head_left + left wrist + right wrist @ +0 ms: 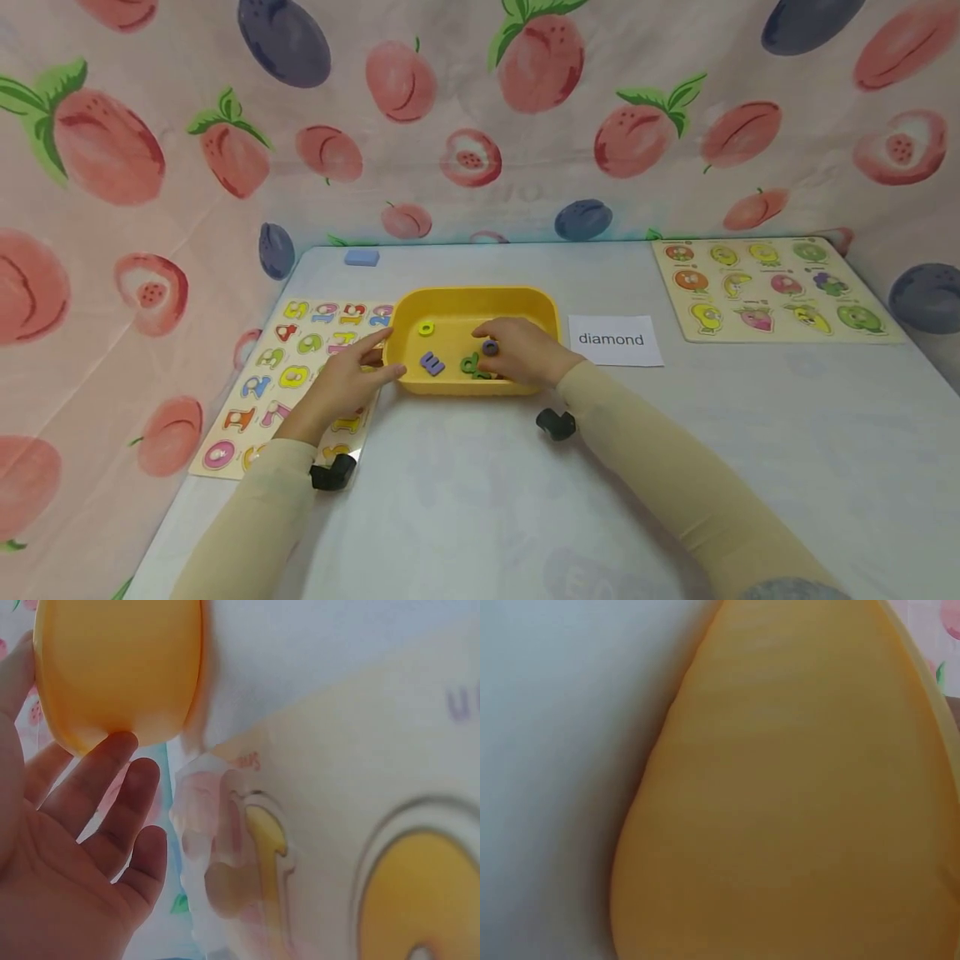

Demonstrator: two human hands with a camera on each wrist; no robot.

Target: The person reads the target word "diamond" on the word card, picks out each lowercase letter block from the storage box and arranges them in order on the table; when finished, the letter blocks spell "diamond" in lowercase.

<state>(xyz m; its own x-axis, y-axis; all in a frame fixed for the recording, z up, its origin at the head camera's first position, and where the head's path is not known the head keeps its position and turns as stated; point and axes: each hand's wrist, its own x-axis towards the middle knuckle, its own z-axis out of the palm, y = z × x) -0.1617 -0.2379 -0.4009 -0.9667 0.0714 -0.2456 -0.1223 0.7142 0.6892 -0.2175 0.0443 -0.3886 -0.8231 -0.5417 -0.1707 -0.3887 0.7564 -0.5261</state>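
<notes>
A yellow tray [480, 388] lies in the middle of the table, holding a yellow ring-shaped letter [426, 328], a purple m [432, 363] and a green d [469, 363]. Another small green piece [482, 376] is partly covered. At the tray's left end, my left hand [347, 385] holds the rim, thumb over the edge and fingers on the outer wall. My right hand [521, 350] reaches inside the tray and pinches a purple letter [490, 347] with a round hole between thumb and fingertips. The right wrist view shows only tray wall [780, 787] and table.
A number puzzle board [258, 433] lies under my left forearm, beside the tray. A card printed "diamond" [617, 340] is right of the tray. Farther right lies a fruit puzzle board [780, 287]. A blue block [362, 258] sits at the back left, before a fruit-patterned cloth [525, 192].
</notes>
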